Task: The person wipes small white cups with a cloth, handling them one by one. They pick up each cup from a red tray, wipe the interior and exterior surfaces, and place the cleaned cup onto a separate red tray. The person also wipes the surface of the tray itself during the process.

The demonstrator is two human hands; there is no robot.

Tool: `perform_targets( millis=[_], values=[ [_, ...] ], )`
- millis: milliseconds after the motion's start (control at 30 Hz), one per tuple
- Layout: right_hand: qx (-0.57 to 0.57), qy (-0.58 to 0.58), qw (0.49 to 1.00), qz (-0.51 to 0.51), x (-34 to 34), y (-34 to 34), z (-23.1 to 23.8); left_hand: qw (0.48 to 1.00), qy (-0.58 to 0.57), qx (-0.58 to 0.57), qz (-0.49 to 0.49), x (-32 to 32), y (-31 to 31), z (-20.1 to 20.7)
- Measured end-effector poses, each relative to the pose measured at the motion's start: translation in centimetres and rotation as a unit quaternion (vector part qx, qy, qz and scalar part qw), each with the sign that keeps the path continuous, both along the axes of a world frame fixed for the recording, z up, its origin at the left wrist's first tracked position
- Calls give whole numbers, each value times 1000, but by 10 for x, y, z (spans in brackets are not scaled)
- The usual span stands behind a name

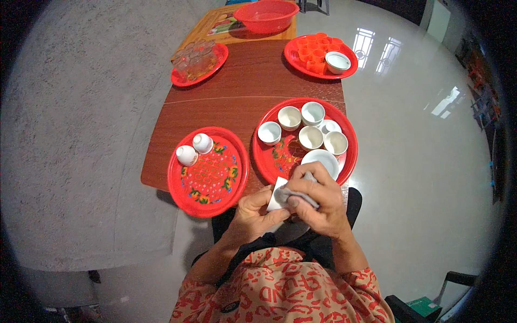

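Observation:
My left hand (254,214) is closed around a small white cup (276,195), held tilted just off the near table edge. My right hand (321,198) grips a grey cloth (302,194) and presses it against the cup. Just beyond my hands, a red round tray (260,161) holds several white cups, a white bowl (321,161) and a small white lidded or upturned piece (329,127). On the left, a flowered red tray (210,175) bears two upside-down white cups, one (187,155) beside the other (203,143).
At the far left of the brown table (231,81) is a red plate of clear glasses (195,60). A red tray at far right holds orange cups (318,49) and a white bowl (338,62). Behind stands a red basin (266,16). A dark chair (353,207) is below.

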State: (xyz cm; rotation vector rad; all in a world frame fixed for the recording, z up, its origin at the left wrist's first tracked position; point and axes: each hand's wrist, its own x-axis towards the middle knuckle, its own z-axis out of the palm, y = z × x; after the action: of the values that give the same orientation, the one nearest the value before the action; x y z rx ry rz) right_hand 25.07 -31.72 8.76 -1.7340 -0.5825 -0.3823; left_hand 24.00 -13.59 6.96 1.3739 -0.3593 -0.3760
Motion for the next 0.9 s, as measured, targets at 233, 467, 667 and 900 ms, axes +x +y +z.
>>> perform_targets(
  millis=[233, 467, 667, 900],
  values=[
    [74, 125, 987, 62, 19, -12, -11, 990, 55, 123, -29, -2, -3, 6],
    [-86, -98, 991, -33, -2, 1, -2, 995, 79, -58, 8, -4, -7, -7],
    [-99, -184, 974, -86, -13, 6, -6, 999, 25, -28, 8, -8, -6, -1],
    [-5, -35, 998, -42, -9, 4, -2, 999, 31, -31, -7, -9, -1, -5]
  ],
)
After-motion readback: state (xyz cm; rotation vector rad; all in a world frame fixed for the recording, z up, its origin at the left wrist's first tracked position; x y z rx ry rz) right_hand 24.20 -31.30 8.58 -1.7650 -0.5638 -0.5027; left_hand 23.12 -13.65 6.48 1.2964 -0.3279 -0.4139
